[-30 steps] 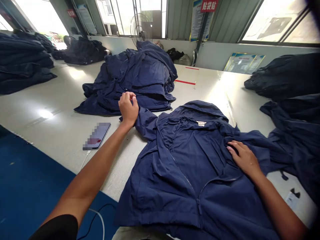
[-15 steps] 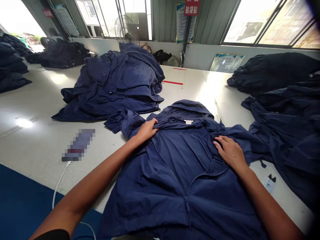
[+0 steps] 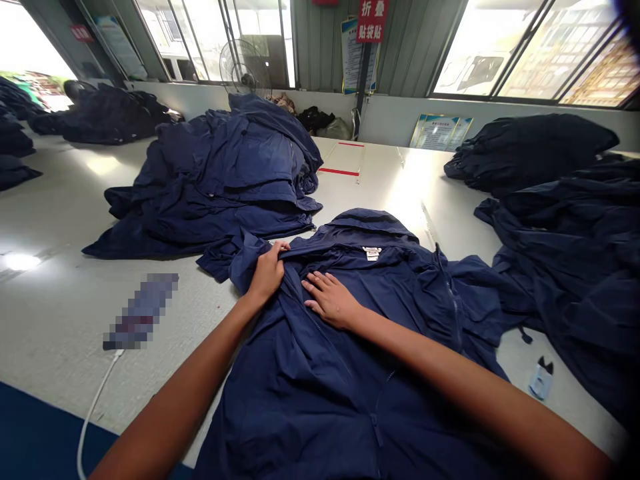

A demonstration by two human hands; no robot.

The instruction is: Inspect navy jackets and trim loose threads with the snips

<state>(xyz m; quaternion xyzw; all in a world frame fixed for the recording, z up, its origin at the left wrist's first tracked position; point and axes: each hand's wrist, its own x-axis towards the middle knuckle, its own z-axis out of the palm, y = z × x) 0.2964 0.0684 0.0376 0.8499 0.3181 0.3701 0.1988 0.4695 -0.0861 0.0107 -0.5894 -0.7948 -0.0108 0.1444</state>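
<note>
A navy hooded zip jacket [image 3: 305,393] lies spread on the white work table [image 3: 75,320], with its hood [image 3: 373,223] pointing away from me and a pale neck label [image 3: 372,253] inside the collar. My left hand [image 3: 267,273] grips a bunched fold of the jacket near its shoulder and sleeve. My right hand [image 3: 330,300] rests flat on the jacket's chest, close to my left hand, with its fingers slightly apart. The lower hem runs out of view below.
Large piles of navy garments [image 3: 225,180] stand beyond the jacket and along the right [image 3: 565,267]. A pixelated phone [image 3: 143,310] with a white cable [image 3: 95,407] lies on the table to the left. A small white tag [image 3: 541,379] lies at right.
My right hand has slid left across the chest toward my left hand. My left hand has moved onto the shoulder fabric and gathered it. The jacket's right side now lies more rumpled.
</note>
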